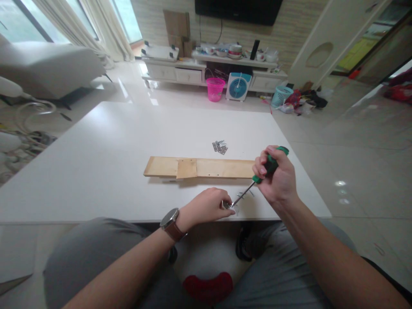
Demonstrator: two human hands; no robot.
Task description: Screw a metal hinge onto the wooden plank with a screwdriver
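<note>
My right hand (278,176) is wrapped round the green-and-black handle of a screwdriver (246,193). The shaft slants down to the left, and its tip meets or nearly meets the fingertips of my left hand (210,204). Those fingers are closed in a pinch on a small shiny metal piece (227,205), mostly covered by them. A few loose screws (251,193) lie just beside the shaft. Beyond my hands rests a long wooden board (222,167), with a short wooden piece (187,168) lying across it and small dark holes in the surface.
A small pile of metal hinges and screws (219,147) lies behind the board on the white table (106,141). The table's near edge runs just above my knees. Past the table stand a pink basket (215,89), a blue fan (238,86) and a low cabinet (189,76).
</note>
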